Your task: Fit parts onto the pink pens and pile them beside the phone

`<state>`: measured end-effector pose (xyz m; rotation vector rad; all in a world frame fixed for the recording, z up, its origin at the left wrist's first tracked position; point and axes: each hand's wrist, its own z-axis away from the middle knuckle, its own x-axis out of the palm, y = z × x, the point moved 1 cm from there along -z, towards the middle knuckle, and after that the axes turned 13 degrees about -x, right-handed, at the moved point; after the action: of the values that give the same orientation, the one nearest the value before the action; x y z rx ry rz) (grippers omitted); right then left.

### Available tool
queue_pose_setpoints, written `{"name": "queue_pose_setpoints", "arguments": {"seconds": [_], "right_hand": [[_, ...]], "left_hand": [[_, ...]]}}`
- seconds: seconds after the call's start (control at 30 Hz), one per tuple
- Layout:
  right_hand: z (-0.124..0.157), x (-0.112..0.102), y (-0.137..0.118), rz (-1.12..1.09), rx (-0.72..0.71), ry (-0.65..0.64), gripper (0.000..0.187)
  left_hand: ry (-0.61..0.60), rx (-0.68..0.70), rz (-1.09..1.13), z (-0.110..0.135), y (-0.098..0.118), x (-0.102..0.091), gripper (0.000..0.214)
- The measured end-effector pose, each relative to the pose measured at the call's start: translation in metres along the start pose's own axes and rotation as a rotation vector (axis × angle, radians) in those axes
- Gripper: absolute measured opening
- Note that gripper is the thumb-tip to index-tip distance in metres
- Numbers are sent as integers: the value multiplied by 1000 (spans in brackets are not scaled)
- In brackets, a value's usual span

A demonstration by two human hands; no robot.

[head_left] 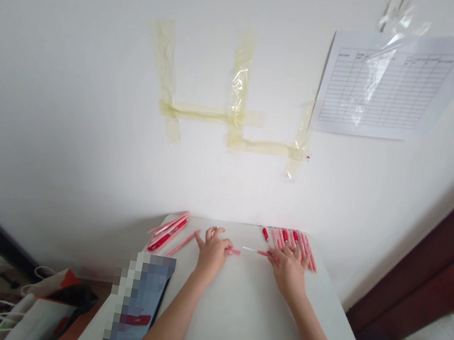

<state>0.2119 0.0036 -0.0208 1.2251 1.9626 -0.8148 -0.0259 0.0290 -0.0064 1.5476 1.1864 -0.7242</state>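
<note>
Both my hands rest on a white table (239, 324) near the wall. My left hand (211, 250) pinches a small pink pen piece (234, 251) at its fingertips, other fingers lifted. My right hand (289, 266) is closed on a thin white and pink refill (254, 250) that points left toward the pink piece. The two parts lie close together but apart. A row of several pink and red pens (291, 241) lies just beyond my right hand. Another loose pile of pink and red pens (168, 231) lies left of my left hand.
A tablet (138, 310) lies at the table's near left corner. A ruled paper sheet (389, 84) and strips of yellowed tape (236, 119) hang on the white wall. Bags and cables (10, 304) sit on the floor at left; a dark wooden frame (437, 271) stands at right.
</note>
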Motion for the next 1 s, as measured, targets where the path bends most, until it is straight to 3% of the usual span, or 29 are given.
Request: {"name": "queue_pose_setpoints", "arguments": {"seconds": [0.37,1.0], "right_hand": [[2,4,2,25,6,-9,19],[-3,-12,-17,-3,-87,50,16]], "left_hand": [[0,-3,67,0,4,-6,11],[-5,93,154,8,15,-2,11]]}}
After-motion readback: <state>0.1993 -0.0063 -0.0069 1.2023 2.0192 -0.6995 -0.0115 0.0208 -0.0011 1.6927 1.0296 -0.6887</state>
